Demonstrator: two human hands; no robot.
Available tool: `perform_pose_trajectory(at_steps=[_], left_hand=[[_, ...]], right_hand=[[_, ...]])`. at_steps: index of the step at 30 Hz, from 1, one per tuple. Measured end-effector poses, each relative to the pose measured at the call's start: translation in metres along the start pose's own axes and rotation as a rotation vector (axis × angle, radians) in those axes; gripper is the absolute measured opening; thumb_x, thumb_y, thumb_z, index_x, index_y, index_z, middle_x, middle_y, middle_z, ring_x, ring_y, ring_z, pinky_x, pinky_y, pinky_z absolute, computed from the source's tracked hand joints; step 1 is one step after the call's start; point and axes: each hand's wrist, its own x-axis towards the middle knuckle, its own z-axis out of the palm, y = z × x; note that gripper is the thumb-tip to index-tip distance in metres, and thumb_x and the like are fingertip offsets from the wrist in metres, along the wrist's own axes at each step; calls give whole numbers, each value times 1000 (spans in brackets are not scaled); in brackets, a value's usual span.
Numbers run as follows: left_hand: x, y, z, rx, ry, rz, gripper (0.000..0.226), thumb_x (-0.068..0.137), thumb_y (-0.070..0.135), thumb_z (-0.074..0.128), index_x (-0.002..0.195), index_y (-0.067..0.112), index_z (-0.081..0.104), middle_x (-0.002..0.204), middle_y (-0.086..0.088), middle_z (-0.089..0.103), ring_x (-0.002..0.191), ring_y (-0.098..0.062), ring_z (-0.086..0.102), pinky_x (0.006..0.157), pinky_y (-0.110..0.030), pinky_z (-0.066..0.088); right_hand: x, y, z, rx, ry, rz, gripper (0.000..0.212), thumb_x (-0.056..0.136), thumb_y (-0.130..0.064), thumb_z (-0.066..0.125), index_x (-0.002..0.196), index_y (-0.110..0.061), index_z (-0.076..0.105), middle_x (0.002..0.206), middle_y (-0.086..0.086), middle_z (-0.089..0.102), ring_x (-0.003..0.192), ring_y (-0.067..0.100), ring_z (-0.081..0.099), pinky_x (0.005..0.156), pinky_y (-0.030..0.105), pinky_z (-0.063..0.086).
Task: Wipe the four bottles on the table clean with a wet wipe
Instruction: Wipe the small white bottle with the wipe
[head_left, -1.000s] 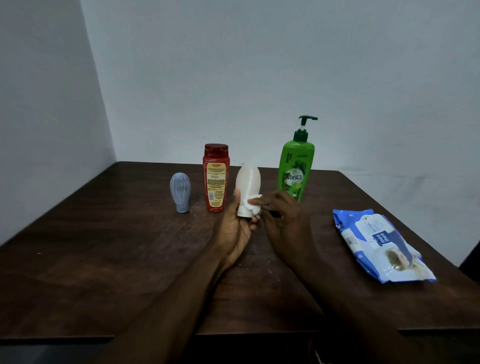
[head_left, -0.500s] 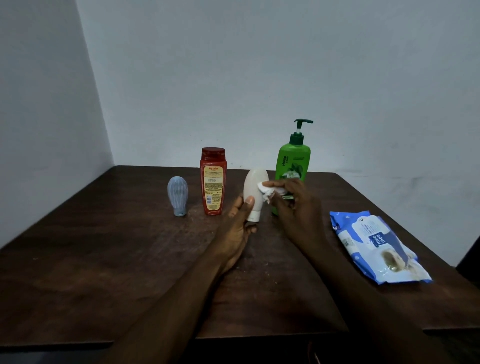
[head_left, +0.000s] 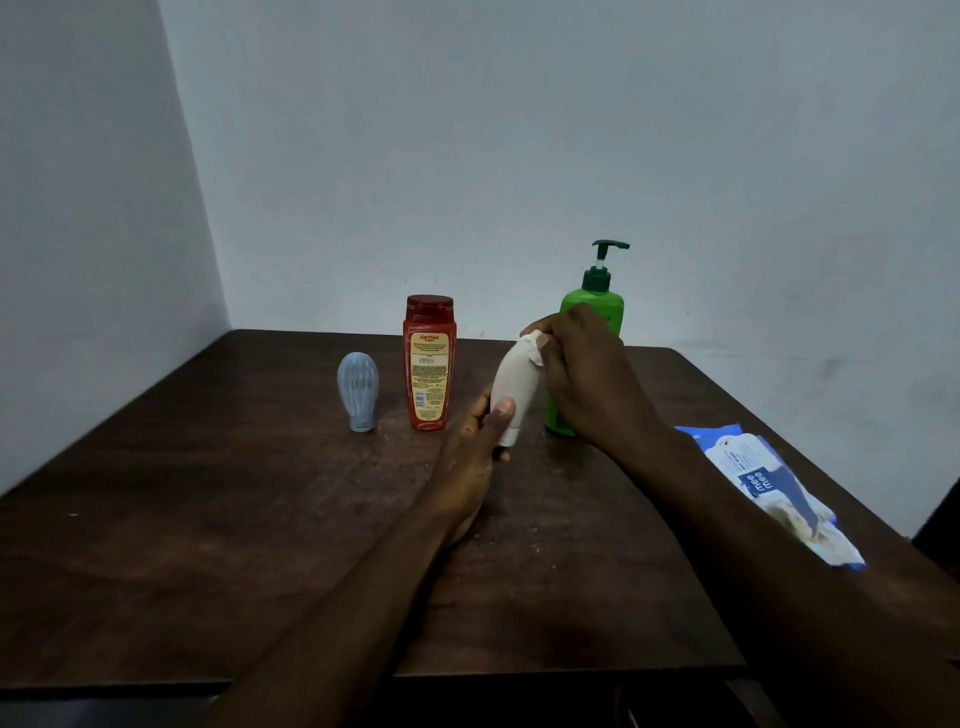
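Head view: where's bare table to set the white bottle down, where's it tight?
Widest bare patch: the table left of the left hand, in front of the blue bottle and red bottle. Smaller one between the forearms. Crowded: red bottle to green pump bottle, where the right hand wipes the white bottle; wipes pack takes the right edge.

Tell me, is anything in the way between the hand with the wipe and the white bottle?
Nothing visible. The right hand presses the wet wipe straight onto the white bottle, near its top; the left hand grips its base.

body: 2 bare forearms | L hand (head_left: 470, 460) bare | R hand (head_left: 584, 376) bare
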Motion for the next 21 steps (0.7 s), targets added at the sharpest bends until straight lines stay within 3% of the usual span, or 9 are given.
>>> perform_pose_trajectory(at_steps=[5, 10, 14, 18, 21], left_hand=[[-1, 0, 0, 66, 25, 32, 47, 88, 56, 55, 131, 38, 56, 113, 16, 68, 96, 5, 65, 70, -11, 52], [-2, -3, 0, 85, 37, 74, 24, 104, 33, 47, 125, 34, 61, 113, 17, 74, 101, 5, 67, 73, -10, 51], [-3, -8, -1, 60, 82, 75, 25, 107, 25, 47, 127, 33, 60, 126, 5, 69, 114, -6, 66, 93, -29, 55], [-1, -7, 2, 72, 89, 114, 21, 106, 28, 47, 119, 30, 64, 121, -13, 68, 109, -20, 66, 94, -46, 53], [-1, -6, 2, 78, 67, 108, 33, 100, 40, 49, 130, 32, 61, 129, -2, 68, 118, -14, 64, 97, -37, 53]], right_hand=[[-6, -7, 3, -108, 7, -103, 31, 94, -15, 44, 110, -3, 67, 105, 16, 57, 98, 30, 53, 85, 45, 45], [-19, -18, 13, -333, -84, -250, 24, 81, -17, 69, 103, -8, 68, 108, 13, 58, 96, 30, 55, 79, 40, 47], [-37, -24, 26, -496, -163, -335, 28, 82, -22, 62, 108, -13, 66, 116, 9, 58, 105, 27, 53, 82, 40, 40], [-35, -21, 21, -494, -137, -299, 29, 77, -22, 71, 104, -11, 66, 112, 11, 59, 103, 30, 55, 80, 40, 41], [-29, -19, 16, -434, -112, -261, 32, 75, -19, 71, 104, -9, 67, 109, 13, 59, 101, 32, 55, 81, 41, 41]])
